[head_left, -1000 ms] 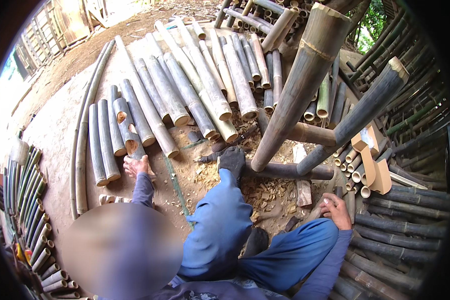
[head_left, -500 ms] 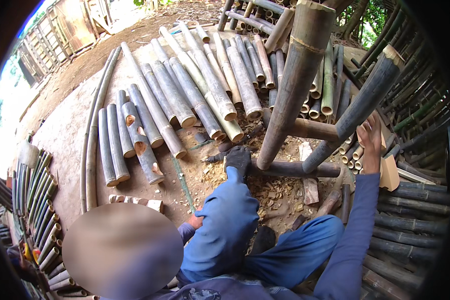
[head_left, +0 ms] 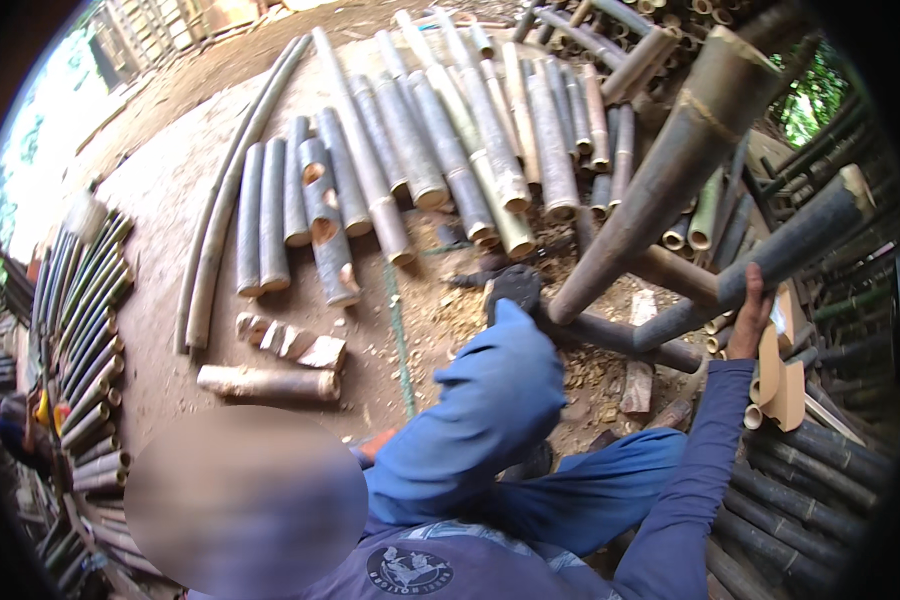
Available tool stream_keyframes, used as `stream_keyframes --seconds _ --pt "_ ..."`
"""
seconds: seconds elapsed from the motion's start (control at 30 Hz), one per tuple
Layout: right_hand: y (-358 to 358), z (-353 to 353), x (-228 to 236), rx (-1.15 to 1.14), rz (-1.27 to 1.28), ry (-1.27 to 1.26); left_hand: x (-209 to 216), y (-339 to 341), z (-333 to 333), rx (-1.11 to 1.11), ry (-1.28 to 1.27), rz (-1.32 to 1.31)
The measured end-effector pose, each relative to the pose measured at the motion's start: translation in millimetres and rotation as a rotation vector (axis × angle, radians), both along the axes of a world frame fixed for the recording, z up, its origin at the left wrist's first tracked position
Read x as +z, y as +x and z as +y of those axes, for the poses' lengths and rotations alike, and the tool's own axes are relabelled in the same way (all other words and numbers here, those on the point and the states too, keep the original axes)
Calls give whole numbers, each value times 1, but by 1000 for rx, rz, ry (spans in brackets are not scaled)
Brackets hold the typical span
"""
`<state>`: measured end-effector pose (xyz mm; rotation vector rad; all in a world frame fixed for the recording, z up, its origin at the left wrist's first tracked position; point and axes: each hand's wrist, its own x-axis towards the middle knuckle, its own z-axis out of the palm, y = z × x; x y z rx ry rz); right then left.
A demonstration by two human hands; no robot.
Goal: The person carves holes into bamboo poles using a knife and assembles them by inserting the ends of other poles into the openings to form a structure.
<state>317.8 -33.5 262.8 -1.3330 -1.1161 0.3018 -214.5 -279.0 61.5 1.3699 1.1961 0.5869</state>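
A bamboo frame leans up in front of me on the right. It has a thick brown pole (head_left: pixel 660 175), a darker pole (head_left: pixel 770 265), a short crossbar (head_left: pixel 675 272) and a bottom bar (head_left: pixel 625 335). My right hand (head_left: pixel 749 315) is closed against the side of the darker pole, below its cut end. My foot in a black covering (head_left: pixel 513 290) is at the left end of the bottom bar. Of my left hand (head_left: pixel 375 445) only a small part shows beside my blue trouser leg; its fingers are hidden.
Rows of cut bamboo (head_left: pixel 425 150) lie beyond my foot, one piece with carved holes (head_left: pixel 325 225). A short bamboo length (head_left: pixel 268 383) and a notched pale block (head_left: pixel 290 340) lie at left. Wood chips (head_left: pixel 460 320) litter the ground. Bamboo stacks (head_left: pixel 810 490) stand close at right.
My right hand, raised with fingers apart before, has come down onto the darker pole. The frame leans further right in view. The whole view has shifted, and a short bamboo length shows at left.
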Motion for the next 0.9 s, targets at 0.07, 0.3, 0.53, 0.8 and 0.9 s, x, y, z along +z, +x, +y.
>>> stream_keyframes --seconds 0.07,0.3,0.53,0.8,0.9 --pt "1 -4 6 42 98 -70 5 -24 -14 81 42 117" --pt "1 -4 10 101 59 -106 9 -104 -52 109 66 864" --pt "0 -3 21 65 12 -64 -48 -87 -74 -283 43 881" --pt "10 1 13 -10 -66 -42 -13 -107 0 -122 223 632" --pt "9 -1 15 105 24 -57 113 -99 78 59 307 301"
